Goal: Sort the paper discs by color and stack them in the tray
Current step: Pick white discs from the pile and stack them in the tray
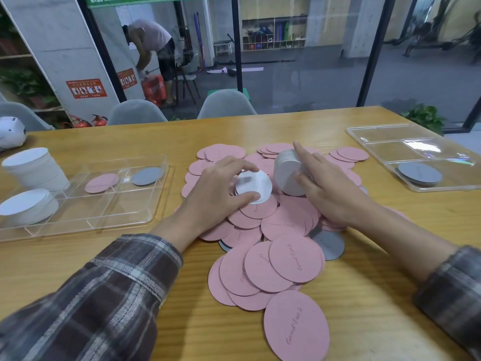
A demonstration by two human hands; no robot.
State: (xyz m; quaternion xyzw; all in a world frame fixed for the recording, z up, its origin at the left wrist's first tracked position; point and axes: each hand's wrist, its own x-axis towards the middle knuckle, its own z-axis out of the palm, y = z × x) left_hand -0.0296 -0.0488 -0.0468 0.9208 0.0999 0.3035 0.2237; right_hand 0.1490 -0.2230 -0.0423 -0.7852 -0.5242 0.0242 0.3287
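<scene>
A long wooden surface [364, 308] fills the view, with grey chairs [226, 105] along its far edge and a glass wall behind them. At its middle lies a loose heap of pink paper discs [283, 225], overlapping one another and spilling toward the near edge; several bear script lettering.

A clear compartmented left tray [112, 204] sits on the left of the surface. A tall white stack [36, 168] and a lower white stack [26, 207] stand at its left end. Far off to the right lies a second clear tray [385, 149], also divided, with a few grey discs [419, 173] piled in its near compartment.

A person in plaid sleeves [91, 295] reaches both hands over the heap. The right hand [330, 188] grips a pale grey stack [287, 175] that stands on edge among the pink discs, thumb on its near face and index finger stretched over its top. The left hand [218, 188] curls around a few white discs [256, 185], held flat just above the heap between fingers and thumb, just beside the upright stack.

A dark grey disc [329, 243] pokes out from under the heap's right side. In the left tray, a single pink disc [101, 183] lies in one far compartment and a single grey disc [147, 176] in the one to its right.
</scene>
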